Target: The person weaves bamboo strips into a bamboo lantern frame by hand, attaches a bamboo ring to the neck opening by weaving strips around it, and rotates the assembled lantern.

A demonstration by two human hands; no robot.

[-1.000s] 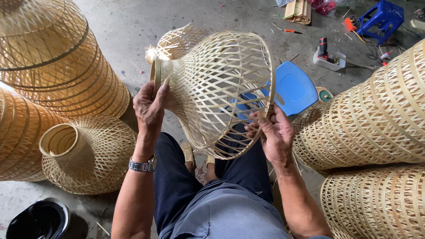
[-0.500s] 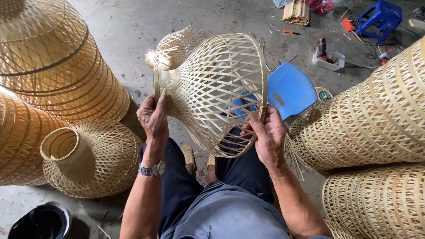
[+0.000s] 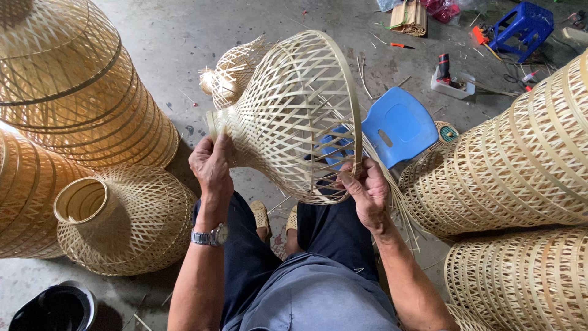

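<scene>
Bamboo lattice lampshade (image 3: 288,116) gripped by left hand (image 3: 211,162) and right hand (image 3: 366,190).

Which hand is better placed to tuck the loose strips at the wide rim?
Right hand, probably: it grips the pale woven bamboo lampshade at its wide rim; the left hand holds the narrow neck.

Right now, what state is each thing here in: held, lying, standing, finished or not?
Woven bamboo shade: held up off the lap, tipped sideways, loose strips trailing at its wide rim.
Left hand: gripping the shade's narrow neck.
Right hand: gripping the wide rim.
Smaller shade: lying on the floor, neck up-left.
Blue plastic stool: tipped on the floor.
Blue step stool: standing upright.
</scene>
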